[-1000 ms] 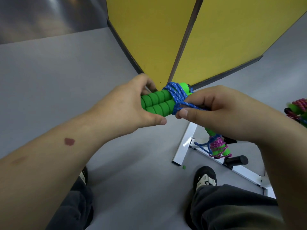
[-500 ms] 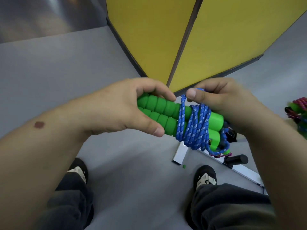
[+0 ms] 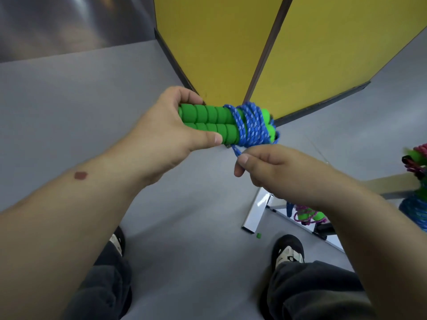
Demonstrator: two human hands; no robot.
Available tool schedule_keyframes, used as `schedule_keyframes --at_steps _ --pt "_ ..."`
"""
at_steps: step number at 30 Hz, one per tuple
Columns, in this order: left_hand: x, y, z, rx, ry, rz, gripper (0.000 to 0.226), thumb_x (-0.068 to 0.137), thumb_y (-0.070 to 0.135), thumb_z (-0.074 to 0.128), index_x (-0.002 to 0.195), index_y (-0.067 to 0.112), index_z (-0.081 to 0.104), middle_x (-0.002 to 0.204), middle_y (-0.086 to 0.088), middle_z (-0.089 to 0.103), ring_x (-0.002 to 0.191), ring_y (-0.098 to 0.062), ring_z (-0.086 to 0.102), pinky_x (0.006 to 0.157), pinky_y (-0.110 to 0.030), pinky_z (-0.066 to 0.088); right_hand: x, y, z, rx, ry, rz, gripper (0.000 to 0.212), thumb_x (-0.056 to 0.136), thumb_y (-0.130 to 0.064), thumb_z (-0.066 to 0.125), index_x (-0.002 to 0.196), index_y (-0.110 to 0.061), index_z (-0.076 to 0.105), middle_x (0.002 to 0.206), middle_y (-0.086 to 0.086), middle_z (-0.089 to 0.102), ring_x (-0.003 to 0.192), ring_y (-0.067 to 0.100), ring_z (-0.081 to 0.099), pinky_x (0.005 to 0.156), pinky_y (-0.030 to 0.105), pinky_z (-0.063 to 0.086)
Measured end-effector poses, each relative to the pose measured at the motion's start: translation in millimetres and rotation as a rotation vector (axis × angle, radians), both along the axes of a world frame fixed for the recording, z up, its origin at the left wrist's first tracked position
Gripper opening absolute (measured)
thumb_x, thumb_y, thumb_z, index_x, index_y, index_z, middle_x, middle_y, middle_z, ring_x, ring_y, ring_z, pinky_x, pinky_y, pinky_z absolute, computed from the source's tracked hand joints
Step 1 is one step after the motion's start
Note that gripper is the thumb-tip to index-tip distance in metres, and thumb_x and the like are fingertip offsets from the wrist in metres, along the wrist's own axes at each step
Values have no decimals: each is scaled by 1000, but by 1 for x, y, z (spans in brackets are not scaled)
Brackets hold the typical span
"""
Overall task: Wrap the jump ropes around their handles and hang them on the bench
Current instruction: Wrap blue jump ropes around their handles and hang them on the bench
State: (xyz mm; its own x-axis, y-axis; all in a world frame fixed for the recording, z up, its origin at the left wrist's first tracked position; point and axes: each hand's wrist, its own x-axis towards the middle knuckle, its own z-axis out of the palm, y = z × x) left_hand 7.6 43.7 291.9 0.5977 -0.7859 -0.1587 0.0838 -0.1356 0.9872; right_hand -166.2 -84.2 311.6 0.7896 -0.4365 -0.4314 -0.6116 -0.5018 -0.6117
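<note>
Two green ribbed foam handles (image 3: 209, 123) lie side by side, and my left hand (image 3: 161, 135) grips them at their left end. A blue speckled rope (image 3: 251, 125) is coiled several times around their right half. My right hand (image 3: 275, 172) sits just below the coil and pinches the rope's loose end between thumb and forefinger. Behind my right forearm, a wound jump rope with a pink cord (image 3: 308, 214) hangs on the white bench frame (image 3: 254, 213). More wound ropes (image 3: 416, 181) show at the right edge, partly cut off.
Yellow partition panels (image 3: 208, 42) with dark frames stand straight ahead. The floor (image 3: 80, 107) is grey. My two feet in dark shoes (image 3: 288, 252) stand below, with a small green scrap (image 3: 258, 235) on the floor by the bench leg.
My right hand came down from above the coil to below it, pulling the rope end. The handles rose and turned more level, and the coil looks tighter.
</note>
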Motion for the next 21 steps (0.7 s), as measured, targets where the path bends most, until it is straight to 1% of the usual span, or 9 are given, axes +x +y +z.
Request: schedule_keyframes --at_steps 2,4,6,8,11,14,17,20,21 --pt "-2 0 -2 48 -108 -8 55 70 4 92 105 31 60 86 16 72 78 -1 73 68 -27 59 0 3 8 -106 9 82 32 101 -51 44 90 -34 69 69 -10 56 60 3 52 59 25 44" --pt "-3 1 -1 66 -167 -38 53 71 6 92 104 34 62 82 20 71 73 3 70 63 -21 56 0 3 14 -176 -7 131 32 99 -48 48 88 -26 68 63 -9 50 57 6 47 58 27 42" --pt "-3 0 2 61 -188 -54 53 71 5 92 104 35 64 89 14 70 74 3 68 64 -20 56 -4 0 18 -203 -61 152 38 97 -46 54 79 -13 59 61 -4 41 53 9 37 53 33 35" --pt "-3 0 4 61 -193 -64 54 71 2 91 104 36 66 97 10 70 76 1 69 66 -22 58 -7 -3 23 -214 -111 156 36 95 -43 59 76 -13 57 59 -5 40 51 10 35 50 28 30" --pt "-6 0 4 91 -221 -75 61 70 1 91 106 43 63 105 8 69 85 -7 72 67 -34 64 -10 -6 31 -191 -133 143 18 92 -39 65 83 -24 70 59 -4 51 50 9 41 48 22 33" --pt "-9 -1 3 136 -280 -100 70 70 1 90 109 44 53 108 11 64 89 -19 71 71 -48 64 -13 -7 35 -138 -210 89 4 89 -32 72 86 -32 75 70 -5 67 56 6 57 52 19 43" --pt "-10 -2 3 141 -284 -151 69 69 -3 89 108 42 55 99 14 66 87 -26 72 69 -54 62 -14 -9 35 -120 -306 39 7 88 -24 74 86 -31 76 75 -16 71 63 -1 63 52 11 44" --pt "-10 -2 5 134 -252 -223 70 68 -10 86 110 42 65 95 14 72 87 -24 74 74 -58 63 -14 -11 33 -61 -361 38 10 89 -20 74 90 -31 76 84 -7 74 72 9 68 62 28 55" --pt "-10 -2 5 134 -248 -239 72 67 -12 84 112 42 67 97 11 73 89 -25 74 75 -59 62 -15 -13 33 -30 -372 39 13 89 -18 74 92 -30 76 82 -4 73 68 11 66 59 28 52"
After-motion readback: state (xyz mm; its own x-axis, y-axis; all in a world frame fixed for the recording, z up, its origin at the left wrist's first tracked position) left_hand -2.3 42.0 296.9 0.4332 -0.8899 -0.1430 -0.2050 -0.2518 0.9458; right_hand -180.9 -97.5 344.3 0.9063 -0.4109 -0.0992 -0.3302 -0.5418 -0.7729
